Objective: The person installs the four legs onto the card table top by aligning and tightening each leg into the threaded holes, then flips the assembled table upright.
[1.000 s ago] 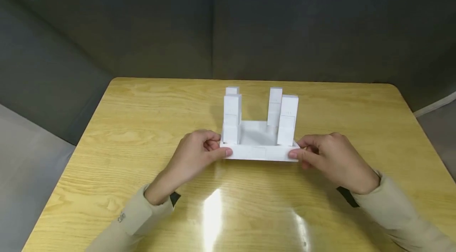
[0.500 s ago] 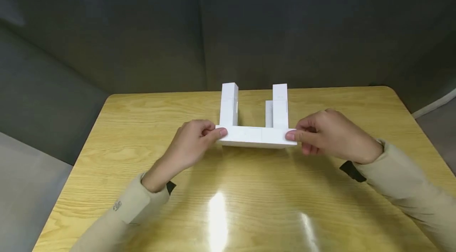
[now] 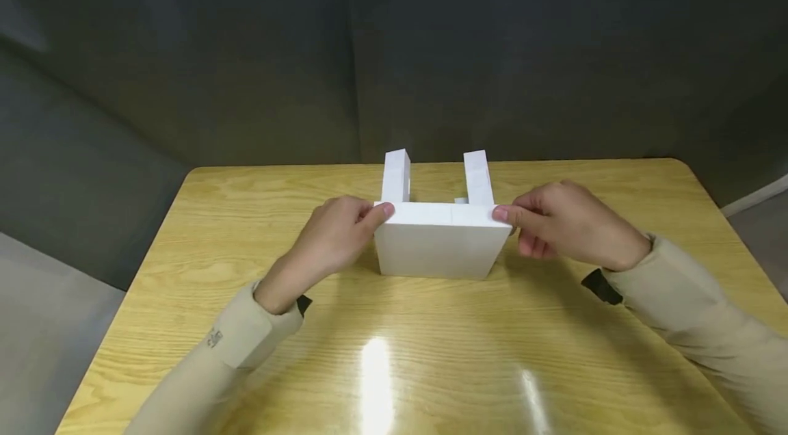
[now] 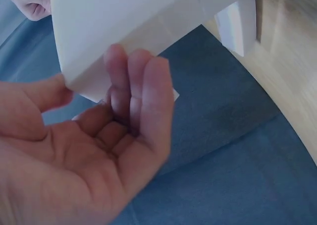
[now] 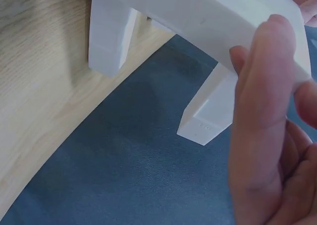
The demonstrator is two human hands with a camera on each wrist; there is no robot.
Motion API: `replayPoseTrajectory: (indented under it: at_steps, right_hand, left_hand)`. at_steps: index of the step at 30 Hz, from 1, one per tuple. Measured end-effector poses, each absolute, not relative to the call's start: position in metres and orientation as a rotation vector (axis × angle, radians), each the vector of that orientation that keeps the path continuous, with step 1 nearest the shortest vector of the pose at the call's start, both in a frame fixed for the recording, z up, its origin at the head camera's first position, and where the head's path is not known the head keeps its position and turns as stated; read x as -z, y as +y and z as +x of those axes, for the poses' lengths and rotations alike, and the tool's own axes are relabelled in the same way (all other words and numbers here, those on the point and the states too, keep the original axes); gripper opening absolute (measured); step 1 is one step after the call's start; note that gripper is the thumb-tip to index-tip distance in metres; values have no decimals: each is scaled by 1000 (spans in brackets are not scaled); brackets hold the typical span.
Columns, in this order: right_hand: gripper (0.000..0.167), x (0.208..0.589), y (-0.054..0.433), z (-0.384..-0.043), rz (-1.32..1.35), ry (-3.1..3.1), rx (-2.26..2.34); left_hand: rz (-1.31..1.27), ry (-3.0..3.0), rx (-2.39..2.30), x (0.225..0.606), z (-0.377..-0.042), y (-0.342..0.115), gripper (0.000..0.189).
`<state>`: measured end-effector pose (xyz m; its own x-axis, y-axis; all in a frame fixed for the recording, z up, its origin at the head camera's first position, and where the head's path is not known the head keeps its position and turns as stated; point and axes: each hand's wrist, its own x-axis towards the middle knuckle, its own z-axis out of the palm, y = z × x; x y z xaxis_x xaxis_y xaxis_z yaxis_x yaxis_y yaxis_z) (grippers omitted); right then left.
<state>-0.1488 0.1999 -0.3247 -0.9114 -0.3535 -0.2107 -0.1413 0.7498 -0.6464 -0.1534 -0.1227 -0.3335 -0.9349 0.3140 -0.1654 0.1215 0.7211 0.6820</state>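
Note:
A small white table-shaped piece is tilted up on its side, its smooth flat face toward me. Two of its block legs, the left leg and the right leg, point away toward the back; a sliver of another shows beside the right one. My left hand pinches the raised left corner, thumb on the upper edge. At the raised right corner my right hand grips likewise. In the right wrist view, legs such as the near leg stick out from the slab.
The wooden table has a glossy top with light reflections near me. Dark panels stand behind its far edge and at the left side.
The white piece was lying with its legs upward. Both hands have lifted its near edge and tipped it away from me, so its flat face now shows.

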Motion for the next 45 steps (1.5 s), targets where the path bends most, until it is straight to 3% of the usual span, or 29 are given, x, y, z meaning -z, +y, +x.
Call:
replayPoseTrajectory:
  at_steps: [12,16,22,27,36,43,45]
  right_hand:
    - [37,324,213,-150,-300,2676,1035]
    - [31,348,223,-142,-373,2712,1296]
    - [34,398,227,-133,-551,2677,1379]
    - [41,419,223,-132,-455,2601,1384]
    - [40,416,219,-123,-343,2622,1406]
    - [15,399,219,-120,-401,2768,1433]
    - [16,392,220,-125,-371,2757,1457]
  left_hand:
    - [298,2611,-1040,327,-163,-127,53]
    - [333,2576,-1207,340,-161,-143,38]
    - [425,2398,-1450,382,-158,-156,59]
    - [469,2390,-1425,402,-162,-149,37]
    - [483,2367,-1490,412,-163,-147,33]
    - [521,2384,-1682,410,-165,-141,25]
    - [534,2376,-1721,408,-172,-137,23]
